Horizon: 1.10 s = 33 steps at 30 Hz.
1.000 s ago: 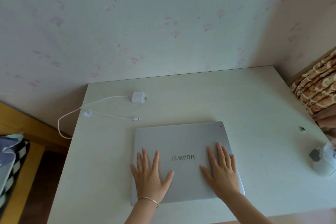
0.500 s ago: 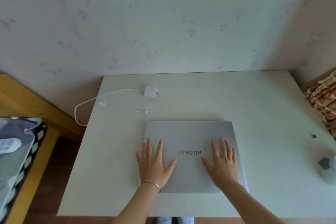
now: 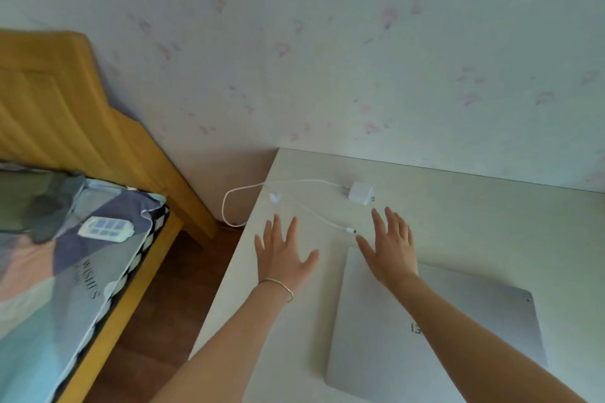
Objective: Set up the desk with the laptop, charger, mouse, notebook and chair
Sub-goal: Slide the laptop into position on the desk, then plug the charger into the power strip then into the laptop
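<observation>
A closed silver laptop [image 3: 393, 330] lies flat on the pale desk [image 3: 491, 232]. Beyond it sits a white charger plug [image 3: 360, 193], and its white cable [image 3: 248, 188] loops off the desk's left edge and back to a connector [image 3: 351, 231]. My left hand [image 3: 281, 255] hovers flat, fingers spread, over the desk left of the laptop, close to the cable. My right hand [image 3: 389, 245] is stretched out with straight fingers over the laptop's far left corner, its fingertips just short of the plug and connector. Neither hand holds anything.
A bed with a patterned cover [image 3: 65, 271] and a wooden headboard [image 3: 65, 101] stands to the left, with a white power strip [image 3: 105, 228] lying on it. A strip of wooden floor [image 3: 170, 298] separates bed and desk. The wall runs behind the desk.
Both hands have lifted off the laptop lid and moved forward and left toward the charger and cable. The view has swung left, so the bed now shows.
</observation>
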Each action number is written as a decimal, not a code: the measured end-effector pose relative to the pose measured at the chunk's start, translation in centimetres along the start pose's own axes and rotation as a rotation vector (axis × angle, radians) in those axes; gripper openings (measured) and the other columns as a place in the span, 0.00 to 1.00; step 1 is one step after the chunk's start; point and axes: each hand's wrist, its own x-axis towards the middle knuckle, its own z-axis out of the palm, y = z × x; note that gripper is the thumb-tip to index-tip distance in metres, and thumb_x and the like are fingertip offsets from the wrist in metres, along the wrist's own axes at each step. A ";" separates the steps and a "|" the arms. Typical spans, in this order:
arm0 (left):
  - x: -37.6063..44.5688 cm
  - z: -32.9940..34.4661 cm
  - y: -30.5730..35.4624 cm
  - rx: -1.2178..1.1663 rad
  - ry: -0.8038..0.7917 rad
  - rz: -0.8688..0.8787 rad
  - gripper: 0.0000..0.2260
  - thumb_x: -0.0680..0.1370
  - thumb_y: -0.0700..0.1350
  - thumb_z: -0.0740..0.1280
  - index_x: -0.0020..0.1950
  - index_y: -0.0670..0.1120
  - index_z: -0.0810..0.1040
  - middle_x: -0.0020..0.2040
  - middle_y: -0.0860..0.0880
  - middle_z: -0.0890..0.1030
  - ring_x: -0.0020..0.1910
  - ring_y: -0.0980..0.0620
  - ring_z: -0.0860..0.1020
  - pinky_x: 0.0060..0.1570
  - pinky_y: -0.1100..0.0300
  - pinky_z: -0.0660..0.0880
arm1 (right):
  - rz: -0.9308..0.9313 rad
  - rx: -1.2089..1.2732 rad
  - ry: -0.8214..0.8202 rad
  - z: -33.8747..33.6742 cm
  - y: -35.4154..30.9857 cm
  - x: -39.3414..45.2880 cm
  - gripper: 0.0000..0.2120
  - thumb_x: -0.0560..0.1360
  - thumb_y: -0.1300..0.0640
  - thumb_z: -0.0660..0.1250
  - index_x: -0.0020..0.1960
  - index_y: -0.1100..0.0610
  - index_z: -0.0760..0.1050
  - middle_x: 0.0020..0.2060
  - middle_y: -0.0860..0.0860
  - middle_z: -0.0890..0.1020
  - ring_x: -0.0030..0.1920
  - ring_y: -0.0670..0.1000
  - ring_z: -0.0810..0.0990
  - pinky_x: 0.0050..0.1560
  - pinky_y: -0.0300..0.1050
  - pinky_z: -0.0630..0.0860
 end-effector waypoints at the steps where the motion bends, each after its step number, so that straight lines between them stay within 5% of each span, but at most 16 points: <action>1: 1.5 -0.2 -0.5 0.005 -0.015 0.013 0.36 0.73 0.65 0.58 0.76 0.54 0.51 0.78 0.42 0.49 0.77 0.42 0.46 0.73 0.40 0.48 | 0.002 -0.002 0.009 0.2 -0.8 1.4 0.32 0.78 0.40 0.54 0.75 0.55 0.54 0.75 0.59 0.57 0.75 0.59 0.54 0.75 0.56 0.52; 10: 12.7 1.6 -3.5 0.007 -0.184 0.217 0.33 0.75 0.58 0.61 0.76 0.53 0.53 0.78 0.43 0.51 0.77 0.43 0.45 0.73 0.42 0.44 | 0.122 -0.060 -0.046 4.8 -4.1 12.0 0.28 0.79 0.51 0.58 0.76 0.54 0.52 0.75 0.57 0.57 0.73 0.58 0.57 0.72 0.52 0.59; 17: 16.1 3.5 -4.1 0.014 -0.141 0.329 0.14 0.77 0.43 0.63 0.62 0.51 0.74 0.71 0.47 0.67 0.76 0.46 0.55 0.72 0.38 0.44 | 0.143 -0.154 -0.037 6.7 -3.6 15.6 0.29 0.77 0.60 0.62 0.74 0.54 0.56 0.73 0.55 0.62 0.72 0.56 0.59 0.71 0.51 0.57; 23: 16.7 3.2 -4.8 -0.038 -0.015 0.328 0.06 0.69 0.40 0.73 0.38 0.52 0.80 0.51 0.50 0.80 0.61 0.45 0.74 0.69 0.32 0.49 | 0.135 -0.135 -0.015 6.6 -3.6 16.0 0.27 0.74 0.62 0.64 0.71 0.56 0.62 0.64 0.55 0.71 0.64 0.58 0.67 0.65 0.50 0.64; 33: 16.0 -3.8 -6.9 0.045 0.079 0.406 0.06 0.69 0.40 0.73 0.37 0.51 0.84 0.32 0.50 0.81 0.38 0.46 0.79 0.66 0.36 0.62 | 0.010 0.061 0.080 2.4 -10.5 15.9 0.28 0.71 0.60 0.70 0.69 0.61 0.66 0.59 0.60 0.74 0.59 0.63 0.70 0.54 0.57 0.74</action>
